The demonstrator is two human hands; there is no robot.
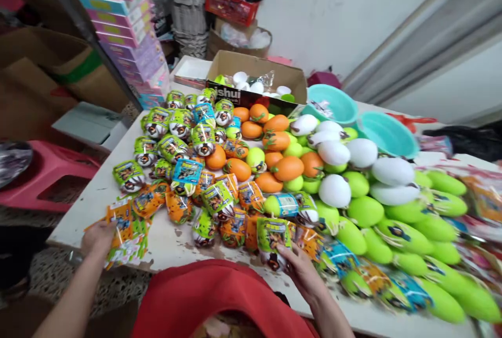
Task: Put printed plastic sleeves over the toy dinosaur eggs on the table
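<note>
At the left front of the table, my left hand (97, 237) has its fingers closed at the edge of an orange printed packet (121, 219). Under that packet lies a pile of flat green and white packets (127, 246). My right hand (301, 267) grips a toy egg with a green printed wrapper (273, 241), its thumb resting on the wrapper. Wrapped eggs (172, 147) crowd the table's left half. Plain orange eggs (288, 169) and white eggs (334, 190) fill the middle, and lime green eggs (403, 236) spread across the right.
An open cardboard box (254, 102) with egg shells stands at the back, beside two turquoise basins (388, 134). Colourful boxes (125, 40) are stacked behind the table's left corner. A pink stool (50, 173) and open cartons (43, 61) stand on the left.
</note>
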